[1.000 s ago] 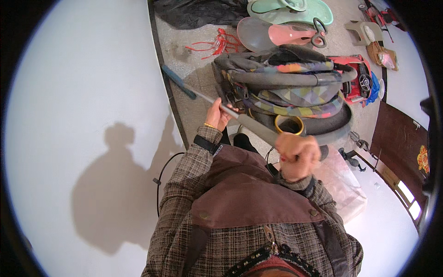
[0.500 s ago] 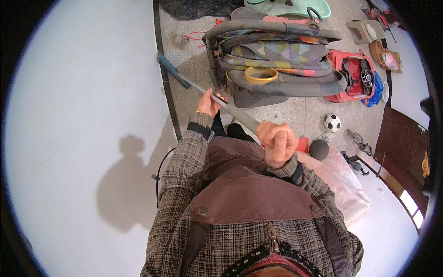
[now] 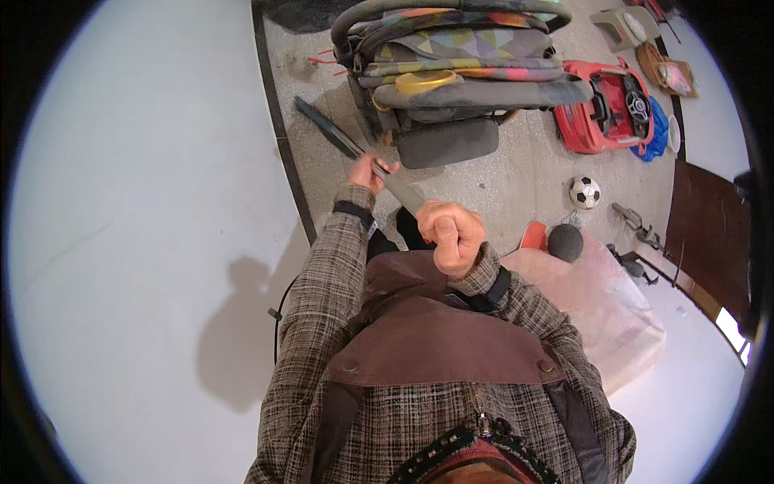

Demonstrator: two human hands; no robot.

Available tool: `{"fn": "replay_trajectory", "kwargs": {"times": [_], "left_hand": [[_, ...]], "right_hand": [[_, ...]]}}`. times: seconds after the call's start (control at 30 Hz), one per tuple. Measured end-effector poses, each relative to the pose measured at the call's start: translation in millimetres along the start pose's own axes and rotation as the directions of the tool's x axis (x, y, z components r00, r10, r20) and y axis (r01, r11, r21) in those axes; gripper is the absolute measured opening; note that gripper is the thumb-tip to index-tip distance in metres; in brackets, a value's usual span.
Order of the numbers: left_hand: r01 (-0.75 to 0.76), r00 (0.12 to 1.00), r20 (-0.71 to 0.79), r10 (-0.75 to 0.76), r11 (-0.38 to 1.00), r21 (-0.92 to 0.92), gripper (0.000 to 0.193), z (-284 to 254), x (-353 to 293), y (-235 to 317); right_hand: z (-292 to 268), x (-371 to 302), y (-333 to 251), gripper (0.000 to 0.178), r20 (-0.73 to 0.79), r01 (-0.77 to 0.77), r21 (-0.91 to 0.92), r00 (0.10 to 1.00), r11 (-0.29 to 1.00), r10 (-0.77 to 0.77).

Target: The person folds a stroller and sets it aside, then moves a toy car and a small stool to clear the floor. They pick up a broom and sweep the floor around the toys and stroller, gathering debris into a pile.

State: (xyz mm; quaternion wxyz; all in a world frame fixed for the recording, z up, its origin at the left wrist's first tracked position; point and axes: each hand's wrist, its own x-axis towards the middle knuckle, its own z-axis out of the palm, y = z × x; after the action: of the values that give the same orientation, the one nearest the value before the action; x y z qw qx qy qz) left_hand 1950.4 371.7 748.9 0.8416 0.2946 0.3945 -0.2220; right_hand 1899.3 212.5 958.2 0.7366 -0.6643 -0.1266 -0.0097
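Note:
A broom with a grey handle (image 3: 405, 194) and a narrow dark blue head (image 3: 322, 123) slants across in front of me. My left hand (image 3: 368, 173) is closed around the handle's lower part, nearer the head. My right hand (image 3: 451, 234) is wrapped in a fist around the handle's top end, in front of my brown apron. The broom head is at the floor, between the white wall at the left and a dark grey stroller (image 3: 476, 93) with colourful patterned fabric.
A red toy car (image 3: 574, 121) stands right of the stroller, with a blue bag (image 3: 659, 133) beside it. A soccer ball (image 3: 584, 192) lies on the floor. Nearer me are a dark grey ball (image 3: 565, 243) and a pale pink covered thing (image 3: 597, 302). The white wall (image 3: 153, 202) borders the left.
Both hands still grip the broom; my right hand has moved left and slightly up in the picture. The broom head has shifted right, away from the wall. The stroller appears higher in view.

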Motion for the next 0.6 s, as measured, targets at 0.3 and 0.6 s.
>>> {"fn": "replay_trajectory", "kwargs": {"times": [0.3, 0.6], "left_hand": [[-0.012, 0.996, 0.089, 0.013, 1.0, -0.008, 0.026, -18.3, -67.4, 28.8], [0.361, 0.929, -0.058, -0.365, 0.865, 0.348, 0.029, -72.4, -104.5, -41.3]], "right_hand": [[41.2, -57.4, -38.7, 0.026, -0.197, 0.213, 0.111, 0.962, 0.971, -0.188], [55.6, -120.8, -53.9, 0.026, -0.394, -0.094, 0.113, 0.91, 0.989, 0.132]]}}
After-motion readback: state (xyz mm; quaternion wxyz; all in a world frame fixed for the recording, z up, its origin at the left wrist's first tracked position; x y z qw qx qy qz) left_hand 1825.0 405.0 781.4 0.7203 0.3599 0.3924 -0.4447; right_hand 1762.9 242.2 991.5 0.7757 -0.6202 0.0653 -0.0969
